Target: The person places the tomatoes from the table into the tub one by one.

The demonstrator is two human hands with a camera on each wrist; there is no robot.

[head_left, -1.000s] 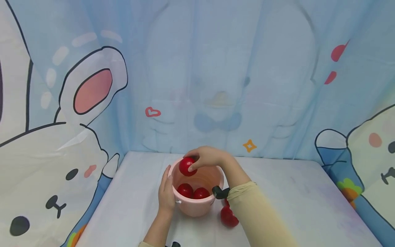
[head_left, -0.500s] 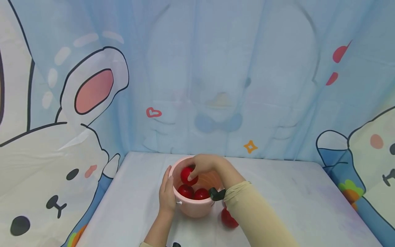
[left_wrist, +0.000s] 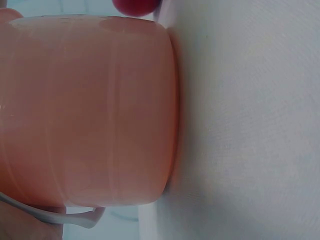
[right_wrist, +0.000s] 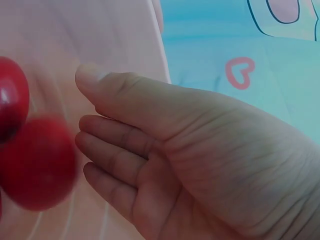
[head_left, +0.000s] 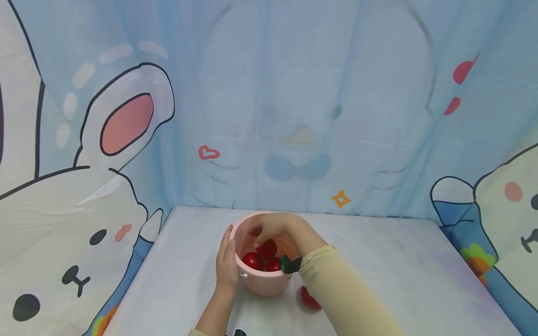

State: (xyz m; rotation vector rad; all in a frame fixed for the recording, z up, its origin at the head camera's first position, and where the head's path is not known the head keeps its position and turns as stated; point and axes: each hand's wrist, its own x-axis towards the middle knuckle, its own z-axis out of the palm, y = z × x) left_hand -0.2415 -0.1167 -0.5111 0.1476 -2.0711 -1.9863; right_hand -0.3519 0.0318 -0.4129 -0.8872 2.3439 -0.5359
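A pink bucket (head_left: 265, 283) stands upright on the table. My left hand (head_left: 227, 263) rests along its left side with fingers extended. Inside the rim is my right hand (head_left: 275, 227), its fingers apart from the fruit. Just off those fingertips, a round red fruit (right_wrist: 40, 165) is blurred in the right wrist view; in the head view this fruit (head_left: 267, 249) lies over two others, one on the left (head_left: 252, 260) and one on the right (head_left: 273, 265). The left wrist view shows the bucket's wall (left_wrist: 90, 110) and its pale handle (left_wrist: 75, 218).
Another red fruit (head_left: 310, 298) lies on the table right of the bucket, partly behind the right sleeve (head_left: 349, 294). A white cloth covers the table (head_left: 403, 270). Behind its back edge hangs a blue curtain (head_left: 294, 93) with cartoon animals.
My right hand has lowered a red fruit into the bucket and let go of it. The fruit has dropped towards the other two. My left hand stays on the bucket's side.
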